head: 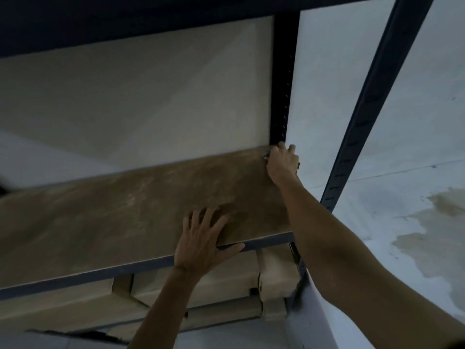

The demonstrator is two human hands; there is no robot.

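Observation:
A dusty brown shelf board point(125, 210) lies on a dark metal rack. My left hand point(203, 240) lies flat on the board near its front edge, fingers spread, thumb over the front rail point(75, 278). My right hand point(283, 162) reaches to the board's back right corner beside the rear upright point(283, 84). Its fingers are curled round something small and metallic there; I cannot make out what it is.
A second slotted upright point(372, 96) runs diagonally at the right front. Cardboard boxes point(251, 280) are stacked under the shelf. A pale wall point(125, 96) stands behind, and a stained floor or wall surface point(432, 235) shows at right.

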